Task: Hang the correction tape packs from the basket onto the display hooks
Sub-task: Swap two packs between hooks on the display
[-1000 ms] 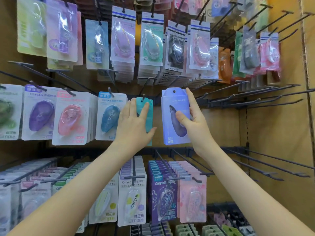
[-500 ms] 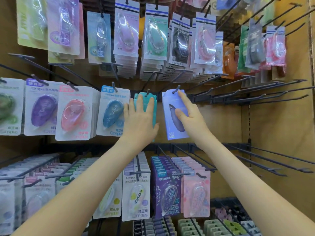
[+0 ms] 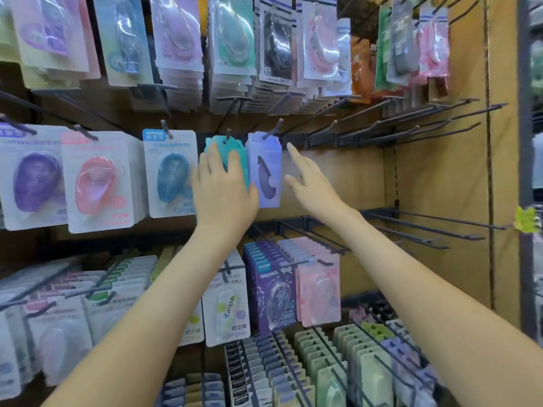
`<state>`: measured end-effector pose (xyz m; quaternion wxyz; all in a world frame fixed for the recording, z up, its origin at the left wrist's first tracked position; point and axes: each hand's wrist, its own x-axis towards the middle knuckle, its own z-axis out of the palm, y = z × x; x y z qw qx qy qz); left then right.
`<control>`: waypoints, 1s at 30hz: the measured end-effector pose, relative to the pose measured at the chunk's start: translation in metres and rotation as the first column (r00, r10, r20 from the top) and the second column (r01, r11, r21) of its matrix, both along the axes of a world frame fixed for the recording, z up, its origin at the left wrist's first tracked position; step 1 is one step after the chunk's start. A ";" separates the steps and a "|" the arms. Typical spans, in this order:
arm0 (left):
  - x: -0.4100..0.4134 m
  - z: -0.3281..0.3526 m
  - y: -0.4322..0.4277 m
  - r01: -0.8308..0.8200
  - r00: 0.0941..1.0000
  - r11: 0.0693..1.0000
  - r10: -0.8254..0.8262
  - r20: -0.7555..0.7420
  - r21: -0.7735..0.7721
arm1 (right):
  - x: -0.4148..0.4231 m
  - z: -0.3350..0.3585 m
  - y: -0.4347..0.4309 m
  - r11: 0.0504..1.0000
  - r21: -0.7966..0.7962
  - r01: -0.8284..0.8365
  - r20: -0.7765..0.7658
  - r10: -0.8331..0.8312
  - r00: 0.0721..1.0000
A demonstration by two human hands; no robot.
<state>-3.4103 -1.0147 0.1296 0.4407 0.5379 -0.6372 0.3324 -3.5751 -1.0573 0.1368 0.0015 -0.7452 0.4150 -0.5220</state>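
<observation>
A lavender correction tape pack [image 3: 264,171] hangs on a black display hook [image 3: 273,129] in the middle row. My right hand [image 3: 311,186] is just right of it, fingers spread, holding nothing. To the left a teal pack [image 3: 227,151] hangs on its own hook [image 3: 227,135]. My left hand [image 3: 221,189] lies flat against the teal pack with its fingers extended, covering the lower part. The basket is out of view.
Several bare black hooks [image 3: 411,124] jut out to the right of the lavender pack, with more [image 3: 426,230] one row down. Full rows of packs hang above, to the left [image 3: 97,183] and below [image 3: 276,295]. A brown side panel [image 3: 458,186] closes the right.
The lavender pack went onto its hook and my right hand let go, drawing back to the right with fingers open. My left hand stayed on the teal pack.
</observation>
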 end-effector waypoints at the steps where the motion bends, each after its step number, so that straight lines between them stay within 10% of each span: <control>1: -0.007 -0.005 0.005 0.012 1.000 0.999 -0.013 -0.029 -0.036 | -0.009 -0.005 0.010 1.000 -0.013 0.012 -0.027 -0.012 1.000; 9: -0.152 -0.094 0.058 0.362 0.929 0.922 -0.370 -0.032 -0.137 | -0.141 -0.085 0.107 0.988 -0.128 0.087 -0.095 -0.099 0.991; 13: -0.268 -0.181 0.086 0.540 0.841 0.826 -0.529 -0.109 0.159 | -0.249 -0.165 0.144 0.985 0.011 0.174 -0.133 -0.171 0.976; 21: -0.458 -0.374 0.117 0.528 0.759 0.360 -0.607 -0.237 0.769 | -0.435 -0.385 0.213 0.799 0.517 0.308 -0.142 -0.274 0.951; 30: -0.584 -0.638 0.120 0.174 0.694 -0.176 -0.676 -0.247 0.969 | -0.544 -0.645 0.263 0.328 0.911 0.249 -0.062 -0.489 0.870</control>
